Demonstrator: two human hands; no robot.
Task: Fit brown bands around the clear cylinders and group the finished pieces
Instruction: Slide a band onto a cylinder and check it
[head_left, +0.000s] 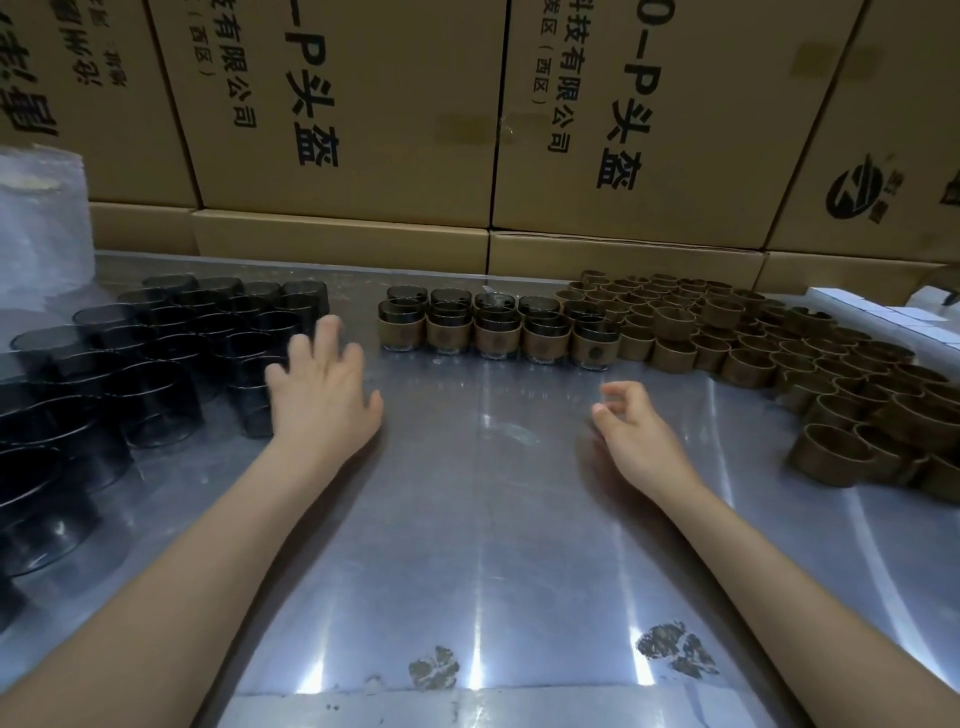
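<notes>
Stacked cardboard cartons (353, 130) with black print wall off the far side of our shiny metal worktop (483, 519), which fills the lower view. Our left hand (322, 395) reaches out with fingers spread and straight, gripping nothing, its fingertips at the near edge of the bare clear cylinders (156, 358); motion blur keeps us from telling whether they touch a cylinder. These cylinders stand massed on the left, dark and see-through, and the group runs off the left edge of the view. Our right hand (636, 436) hovers over bare worktop, fingers loosely curled, thumb near forefinger, holding nothing we can see. It lies well apart from the loose brown bands (779, 353), which crowd the right side in a broad field and are cut off at the right edge. Between the two stocks, at the back and beyond both hands, stand the finished pieces (493, 332), banded cylinders in a row with more stacked on top; the marks on their bands are too small to read. A pale wrapped roll (41, 223) sits at far left, and white boxes (878, 312) at far right are partly cut off. Open worktop lies between our forearms down to the near edge, where two worn patches (675, 649) show.
</notes>
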